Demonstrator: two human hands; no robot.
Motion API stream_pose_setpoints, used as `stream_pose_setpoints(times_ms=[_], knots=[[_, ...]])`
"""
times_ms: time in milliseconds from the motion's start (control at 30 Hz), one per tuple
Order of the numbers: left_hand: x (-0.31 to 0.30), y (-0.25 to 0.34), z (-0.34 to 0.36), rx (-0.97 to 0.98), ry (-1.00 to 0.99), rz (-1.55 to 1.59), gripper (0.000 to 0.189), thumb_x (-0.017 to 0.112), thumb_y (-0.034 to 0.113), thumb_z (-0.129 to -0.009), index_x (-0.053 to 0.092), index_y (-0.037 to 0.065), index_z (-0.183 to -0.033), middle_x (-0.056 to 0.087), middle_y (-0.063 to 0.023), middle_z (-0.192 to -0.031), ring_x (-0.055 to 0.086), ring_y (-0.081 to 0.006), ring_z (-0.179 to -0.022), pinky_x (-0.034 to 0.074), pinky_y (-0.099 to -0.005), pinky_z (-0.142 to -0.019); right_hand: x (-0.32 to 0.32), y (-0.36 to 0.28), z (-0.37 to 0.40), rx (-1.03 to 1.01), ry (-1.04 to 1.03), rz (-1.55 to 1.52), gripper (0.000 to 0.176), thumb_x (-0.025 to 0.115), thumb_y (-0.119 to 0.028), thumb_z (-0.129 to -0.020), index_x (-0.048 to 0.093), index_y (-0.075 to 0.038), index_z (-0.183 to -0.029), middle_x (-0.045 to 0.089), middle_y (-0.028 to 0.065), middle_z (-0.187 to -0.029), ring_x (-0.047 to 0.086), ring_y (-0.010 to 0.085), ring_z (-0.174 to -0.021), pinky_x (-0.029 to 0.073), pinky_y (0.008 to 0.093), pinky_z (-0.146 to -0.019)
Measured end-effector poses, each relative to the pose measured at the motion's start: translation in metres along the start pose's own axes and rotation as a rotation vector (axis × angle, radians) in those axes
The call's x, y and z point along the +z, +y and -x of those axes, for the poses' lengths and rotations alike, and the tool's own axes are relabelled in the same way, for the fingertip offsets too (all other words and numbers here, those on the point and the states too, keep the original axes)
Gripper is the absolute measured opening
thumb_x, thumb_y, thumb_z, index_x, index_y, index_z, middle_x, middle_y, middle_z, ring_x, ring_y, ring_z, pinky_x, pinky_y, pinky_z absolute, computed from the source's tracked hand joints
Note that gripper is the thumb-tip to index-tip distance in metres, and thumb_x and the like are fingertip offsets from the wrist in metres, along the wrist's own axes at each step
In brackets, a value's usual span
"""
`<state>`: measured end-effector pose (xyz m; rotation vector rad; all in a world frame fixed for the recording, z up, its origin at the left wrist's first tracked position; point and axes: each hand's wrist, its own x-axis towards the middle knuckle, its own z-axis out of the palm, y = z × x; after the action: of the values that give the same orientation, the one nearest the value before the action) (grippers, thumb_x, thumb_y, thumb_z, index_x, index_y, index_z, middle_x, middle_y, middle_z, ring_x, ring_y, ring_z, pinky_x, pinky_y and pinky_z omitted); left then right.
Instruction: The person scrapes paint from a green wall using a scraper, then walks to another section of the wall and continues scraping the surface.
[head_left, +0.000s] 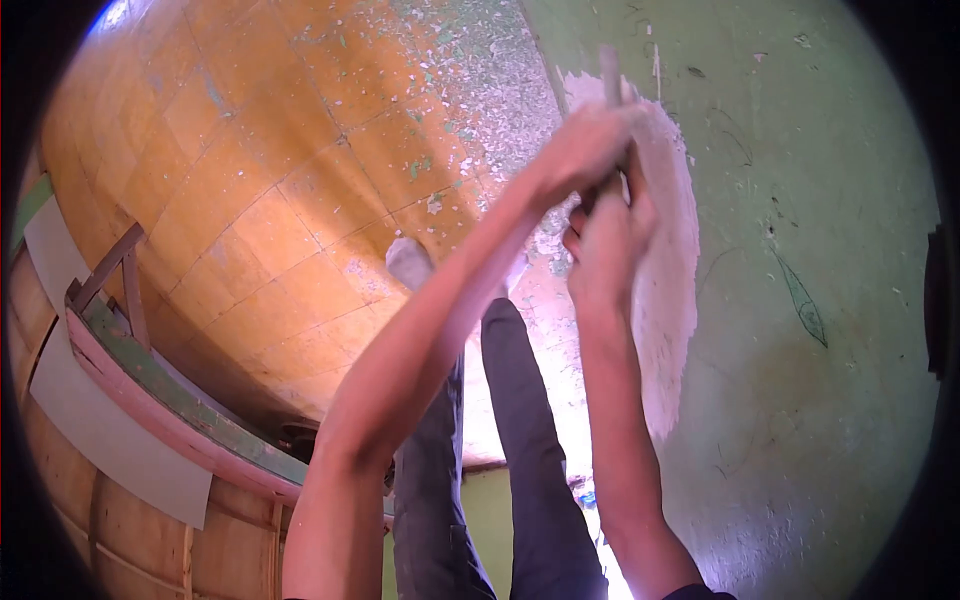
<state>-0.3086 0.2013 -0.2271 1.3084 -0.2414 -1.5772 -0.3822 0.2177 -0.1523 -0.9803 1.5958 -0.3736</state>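
My left hand (pixel 597 142) is closed round a narrow grey bar-like tool (pixel 610 72), whose blurred end sticks up past the fingers. Just below it, my right hand (pixel 612 238) is wrapped round the lower part of the same tool, a dark stretch of which shows between the two hands. Both hands are in front of a pale bare patch (pixel 672 250) on the green painted wall (pixel 790 430). The patch has a ragged edge where the green paint ends. My fingers hide most of the tool, and I cannot tell its exact kind.
Pale and green paint flakes (pixel 470 75) litter the orange tiled floor (pixel 270 235) along the wall's foot. My legs and one light-coloured foot (pixel 408 262) are below my arms. At the left stands a pink and green wooden piece of furniture (pixel 175 405) with an angled brace.
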Motion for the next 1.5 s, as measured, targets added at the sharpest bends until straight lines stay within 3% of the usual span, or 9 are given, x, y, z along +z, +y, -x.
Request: stream_pose_setpoints(times_ms=[100, 200, 233, 300, 500, 633, 733, 933, 1500], knots=[[-0.027, 0.009, -0.025, -0.120, 0.024, 0.057, 0.040, 0.049, 0.042, -0.102, 0.062, 0.004, -0.100, 0.047, 0.0026, -0.071, 0.046, -0.0101, -0.060, 0.040, -0.0296, -0.057, 0.028, 0.011, -0.028, -0.063, -0.059, -0.038, 0.047, 0.043, -0.014, -0.102, 0.044, -0.002, -0.147, 0.043, -0.0034, -0.065, 0.038, 0.0040, -0.045, 0.032, 0.0256, -0.038], [-0.020, 0.011, -0.004, -0.029, -0.021, 0.020, 0.048, 0.048, 0.042, -0.102, 0.061, 0.001, -0.125, 0.061, -0.0049, -0.093, 0.056, -0.0132, -0.078, 0.046, -0.0291, -0.073, 0.009, 0.016, -0.010, -0.118, -0.083, -0.015, 0.047, 0.042, -0.014, -0.103, 0.041, -0.002, -0.148, 0.044, -0.0043, -0.066, 0.037, 0.0025, -0.046, 0.030, 0.0238, -0.038], [-0.007, -0.001, 0.005, 0.060, -0.019, 0.078, 0.062, 0.049, 0.043, -0.101, 0.045, 0.001, -0.147, 0.059, -0.0131, -0.130, 0.056, -0.0187, -0.108, 0.042, -0.0297, -0.097, -0.005, 0.016, 0.002, -0.148, -0.091, 0.004, 0.047, 0.042, -0.014, -0.103, 0.040, -0.002, -0.149, 0.044, -0.0047, -0.067, 0.037, 0.0019, -0.046, 0.030, 0.0231, -0.039], [0.010, 0.003, 0.036, 0.047, -0.123, 0.014, 0.068, 0.049, 0.041, -0.101, 0.033, 0.000, -0.152, 0.046, -0.0139, -0.149, 0.047, -0.0204, -0.127, 0.033, -0.0295, -0.109, -0.029, 0.013, 0.023, -0.105, -0.064, 0.018, 0.048, 0.043, -0.015, -0.103, 0.039, -0.003, -0.150, 0.044, -0.0057, -0.067, 0.035, 0.0007, -0.046, 0.028, 0.0217, -0.038], [0.007, 0.028, 0.036, -0.003, -0.070, -0.076, 0.064, 0.049, 0.039, -0.099, 0.042, -0.001, -0.148, 0.064, -0.0108, -0.110, 0.056, -0.0173, -0.094, 0.044, -0.0299, -0.089, -0.008, 0.025, 0.020, -0.116, -0.066, -0.097, 0.051, 0.045, -0.021, -0.103, 0.037, -0.005, -0.152, 0.045, -0.0061, -0.064, 0.035, 0.0003, -0.045, 0.027, 0.0211, -0.037], [0.026, 0.009, 0.040, 0.161, 0.047, -0.195, 0.051, 0.051, 0.039, -0.098, 0.061, -0.004, -0.125, 0.051, 0.0003, -0.077, 0.049, -0.0121, -0.073, 0.042, -0.0304, -0.067, -0.014, 0.013, 0.036, -0.045, 0.044, -0.086, 0.052, 0.045, -0.021, -0.103, 0.038, -0.005, -0.151, 0.044, -0.0044, -0.063, 0.036, 0.0015, -0.045, 0.026, 0.0226, -0.038], [0.012, 0.025, 0.026, -0.075, -0.026, -0.148, 0.051, 0.051, 0.039, -0.098, 0.062, -0.005, -0.121, 0.050, -0.0007, -0.075, 0.049, -0.0120, -0.073, 0.043, -0.0301, -0.068, -0.013, 0.026, 0.012, -0.054, -0.038, -0.084, 0.053, 0.047, -0.023, -0.102, 0.039, -0.005, -0.151, 0.043, -0.0053, -0.064, 0.035, 0.0010, -0.046, 0.026, 0.0216, -0.038], [0.030, 0.005, 0.033, 0.155, 0.091, -0.182, 0.045, 0.050, 0.040, -0.098, 0.060, -0.004, -0.101, 0.058, -0.0044, -0.078, 0.054, -0.0126, -0.076, 0.045, -0.0323, -0.070, -0.029, 0.016, 0.027, -0.068, -0.014, 0.006, 0.051, 0.048, -0.023, -0.103, 0.041, -0.004, -0.150, 0.044, -0.0050, -0.062, 0.036, -0.0006, -0.045, 0.024, 0.0213, -0.038], [0.024, 0.018, 0.027, -0.010, 0.023, -0.143, 0.041, 0.052, 0.039, -0.097, 0.058, -0.002, -0.095, 0.051, -0.0032, -0.078, 0.050, -0.0138, -0.078, 0.043, -0.0350, -0.069, -0.018, 0.011, 0.022, -0.041, -0.012, -0.058, 0.050, 0.045, -0.017, -0.101, 0.042, 0.000, -0.148, 0.048, -0.0035, -0.071, 0.036, 0.0033, -0.051, 0.028, 0.0256, -0.044]])
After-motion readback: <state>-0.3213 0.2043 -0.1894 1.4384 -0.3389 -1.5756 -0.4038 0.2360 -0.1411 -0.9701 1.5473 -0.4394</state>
